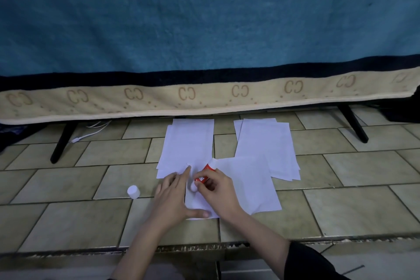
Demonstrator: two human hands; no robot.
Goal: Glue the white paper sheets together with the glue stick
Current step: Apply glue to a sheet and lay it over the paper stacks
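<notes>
While the stick works: the right hand (216, 191) has its grip pinched round the red glue stick (205, 174), whose glue end points down and toward the person onto the front sheet (247, 186).
Left hand: left hand (175, 198) lies just left of that grip, fingers spread flat, pressing the sheet's left part and the near corner of the left stack (188, 143).
Cap: the white cap (133, 191) stands on the tiles (68, 188), well left of both hands.
Other paper: the right stack (266, 143) lies beyond and right of the grip, its near edge tucked under or over the front sheet; I cannot tell which.
Risk, drag: if the left hand lifts, the tacky stick would likely pull and crease the thin sheet.
Risk, smear: a stroke running past the sheet's left edge would put glue on the tiles or the left stack, sticking the wrong sheets.
Risk, cap: left off long, the glue may dry.
Edges: the tiled ledge ends just near the wrists, so the sheet has little room toward the person.
Open room: bare tile lies right of the grip and left past the cap; the draped blanket (204, 36) and two black legs (62, 141) bound the far side.
</notes>
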